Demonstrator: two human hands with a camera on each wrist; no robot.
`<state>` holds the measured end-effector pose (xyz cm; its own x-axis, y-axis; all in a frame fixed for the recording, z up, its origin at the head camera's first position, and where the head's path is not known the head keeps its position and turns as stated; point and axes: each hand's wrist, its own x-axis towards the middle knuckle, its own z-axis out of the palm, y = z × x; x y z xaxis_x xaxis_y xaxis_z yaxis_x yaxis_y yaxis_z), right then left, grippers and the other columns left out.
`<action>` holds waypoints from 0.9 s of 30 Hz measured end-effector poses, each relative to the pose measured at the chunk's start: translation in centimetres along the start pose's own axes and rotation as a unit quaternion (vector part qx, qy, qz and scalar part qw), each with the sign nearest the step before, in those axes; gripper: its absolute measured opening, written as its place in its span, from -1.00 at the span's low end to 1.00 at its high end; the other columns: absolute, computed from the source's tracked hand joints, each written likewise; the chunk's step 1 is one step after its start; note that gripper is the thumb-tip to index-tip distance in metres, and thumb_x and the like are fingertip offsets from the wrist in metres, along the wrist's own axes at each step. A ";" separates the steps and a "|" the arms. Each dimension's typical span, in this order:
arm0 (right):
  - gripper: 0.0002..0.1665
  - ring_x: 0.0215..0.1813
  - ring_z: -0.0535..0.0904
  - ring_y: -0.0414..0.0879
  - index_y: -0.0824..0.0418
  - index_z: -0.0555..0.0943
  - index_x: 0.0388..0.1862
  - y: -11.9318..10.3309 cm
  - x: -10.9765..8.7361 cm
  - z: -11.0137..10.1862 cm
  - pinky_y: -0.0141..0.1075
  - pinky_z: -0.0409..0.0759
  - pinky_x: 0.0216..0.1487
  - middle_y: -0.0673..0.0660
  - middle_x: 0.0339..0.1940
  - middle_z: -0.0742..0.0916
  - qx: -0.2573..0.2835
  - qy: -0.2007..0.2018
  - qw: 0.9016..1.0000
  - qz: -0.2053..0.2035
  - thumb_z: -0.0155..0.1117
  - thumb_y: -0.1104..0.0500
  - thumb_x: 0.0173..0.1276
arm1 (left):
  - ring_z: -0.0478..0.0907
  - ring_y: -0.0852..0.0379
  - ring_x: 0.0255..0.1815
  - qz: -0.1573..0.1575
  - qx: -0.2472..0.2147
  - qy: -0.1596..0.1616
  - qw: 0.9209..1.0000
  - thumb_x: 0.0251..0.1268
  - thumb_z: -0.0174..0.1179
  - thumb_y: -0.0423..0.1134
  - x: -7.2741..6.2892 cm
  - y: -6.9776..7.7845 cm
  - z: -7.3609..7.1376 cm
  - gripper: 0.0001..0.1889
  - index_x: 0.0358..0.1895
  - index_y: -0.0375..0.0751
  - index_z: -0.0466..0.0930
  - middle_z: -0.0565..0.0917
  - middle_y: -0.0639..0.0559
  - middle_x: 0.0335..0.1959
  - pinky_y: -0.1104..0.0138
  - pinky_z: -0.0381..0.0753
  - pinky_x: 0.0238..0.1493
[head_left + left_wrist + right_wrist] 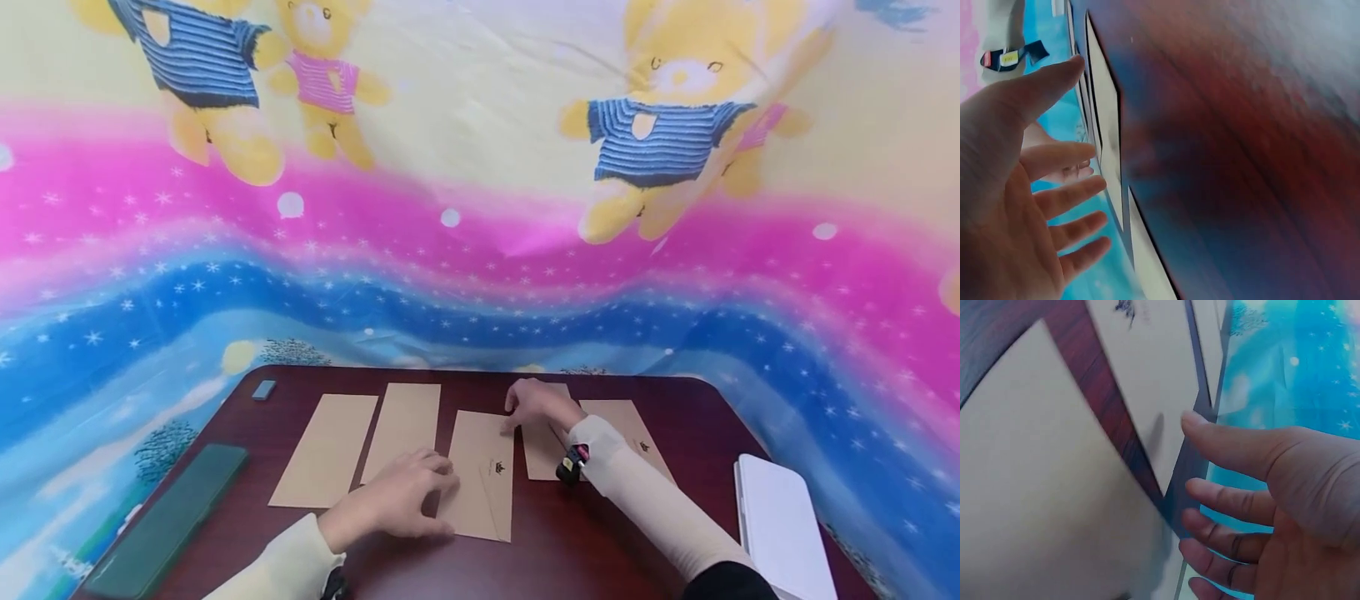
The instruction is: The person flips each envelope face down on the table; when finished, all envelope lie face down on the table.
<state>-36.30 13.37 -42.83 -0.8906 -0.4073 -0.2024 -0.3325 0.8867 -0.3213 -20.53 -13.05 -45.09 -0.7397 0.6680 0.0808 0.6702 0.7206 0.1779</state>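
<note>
Several tan paper envelopes lie in a row on the dark red table. My left hand (397, 496) is at the left edge of the middle envelope (476, 475), its fingers loosely spread. In the left wrist view the left hand (1016, 206) shows fingers apart with nothing between them. My right hand (543, 406) reaches over the far end of the envelope (540, 458) to the right of the middle one, partly hiding it. The right wrist view shows the right hand (1260, 506) with relaxed fingers and nothing held, beside an envelope (1154, 375) bearing a dark mark.
Two more envelopes, a far-left one (322, 450) and its neighbour (405, 425), lie plain side up. At far right is one with a crown print (618, 425). A green case (168, 521), a small blue block (264, 390) and a white box (783, 525) stand near the table's sides.
</note>
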 end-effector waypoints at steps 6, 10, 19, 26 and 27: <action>-0.57 -0.36 0.50 -0.15 0.17 0.72 -0.34 -0.6 0.1 0.4 -0.25 0.52 -0.29 -0.02 -0.37 0.70 -0.039 0.001 0.999 0.022 0.69 -0.10 0.05 | 0.54 -0.12 0.31 -0.013 0.050 -0.006 0.999 0.00 0.44 0.35 0.2 0.6 0.6 -0.32 0.04 -0.10 0.74 0.65 -0.10 0.27 -0.03 0.57 0.20; -0.61 -0.50 0.40 -0.16 0.11 0.66 -0.60 -1.2 0.4 0.9 -0.30 0.40 -0.42 -0.05 -0.59 0.63 -0.049 0.001 0.999 0.022 0.72 -0.04 0.02 | 0.57 -0.17 0.32 -0.025 0.060 -0.005 0.998 -0.08 0.48 0.35 0.4 0.8 0.7 -0.42 -0.18 -0.06 0.76 0.72 -0.04 0.16 -0.07 0.60 0.15; -0.61 -0.47 0.43 -0.15 0.06 0.64 -0.62 -1.3 1.0 0.5 -0.27 0.42 -0.38 -0.07 -0.60 0.62 -0.025 -0.016 0.999 0.037 0.69 -0.07 0.06 | 0.58 -0.25 0.34 -0.034 0.077 -0.004 0.996 -0.14 0.53 0.32 0.7 1.1 0.0 -0.51 -0.52 0.02 0.60 0.73 0.12 -0.14 -0.09 0.63 0.12; -0.42 -0.65 0.08 -0.17 0.11 0.48 -0.79 0.0 0.6 -0.2 -0.29 0.13 -0.54 -0.09 -0.78 0.24 0.004 -0.021 1.000 0.022 0.48 -0.06 0.33 | 0.56 -0.25 0.37 -0.034 0.095 -0.024 0.995 -0.10 0.53 0.31 1.4 2.2 -0.1 -0.52 -0.61 0.03 0.60 0.75 0.08 -0.12 -0.05 0.62 0.22; -0.50 -0.64 0.07 -0.17 0.14 0.55 -0.75 0.2 0.4 -0.4 -0.29 0.12 -0.54 -0.10 -0.77 0.29 0.015 -0.018 1.000 0.013 0.43 0.04 0.38 | 0.56 -0.25 0.37 -0.034 0.094 -0.027 0.995 -0.09 0.53 0.31 1.5 2.3 -0.1 -0.52 -0.61 0.03 0.59 0.74 0.08 -0.16 -0.03 0.62 0.22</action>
<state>-36.86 13.45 -42.65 -0.8870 -0.3924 -0.2432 -0.2997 0.8902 -0.3431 -20.10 -10.41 -44.46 -0.7826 0.6222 0.0216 0.6222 0.7828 -0.0061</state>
